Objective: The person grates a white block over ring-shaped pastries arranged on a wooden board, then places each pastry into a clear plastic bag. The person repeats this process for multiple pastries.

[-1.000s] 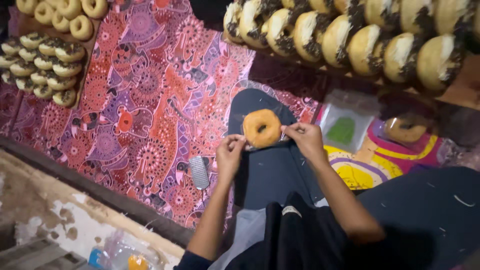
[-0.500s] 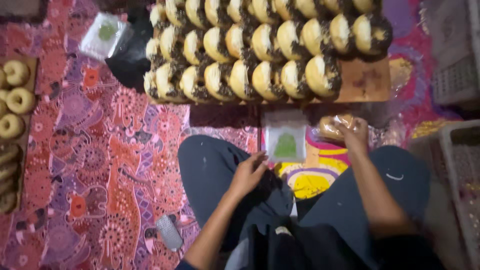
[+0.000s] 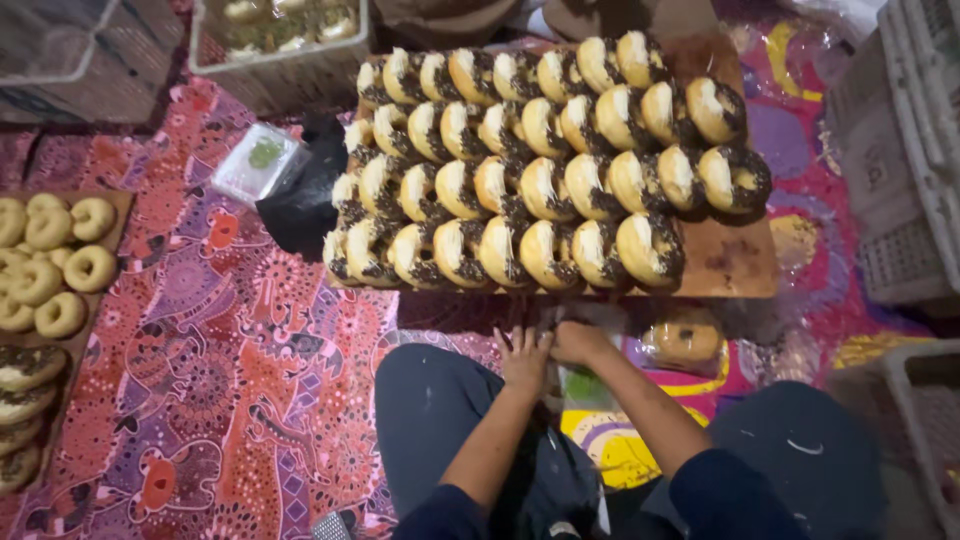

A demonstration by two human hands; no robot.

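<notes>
My left hand (image 3: 524,357) lies spread and my right hand (image 3: 580,343) pinches the clear plastic bags (image 3: 588,385) on the mat below the wooden board's (image 3: 735,262) near edge. They're light, limp, slippery; take one by its mouth. Half a second ago, my right reached for the bagged donut (image 3: 686,340).

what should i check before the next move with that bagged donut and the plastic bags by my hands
1. Left hand and right hand together on the stack of plastic bags: ok.
2. Either hand gripping a single bag: cannot tell.
3. Bagged donut lying apart, right of the hands: ok.
4. Its bag sealed: cannot tell.
5. Wooden board has a bare corner beside the chocolate-topped donuts: ok.
</notes>
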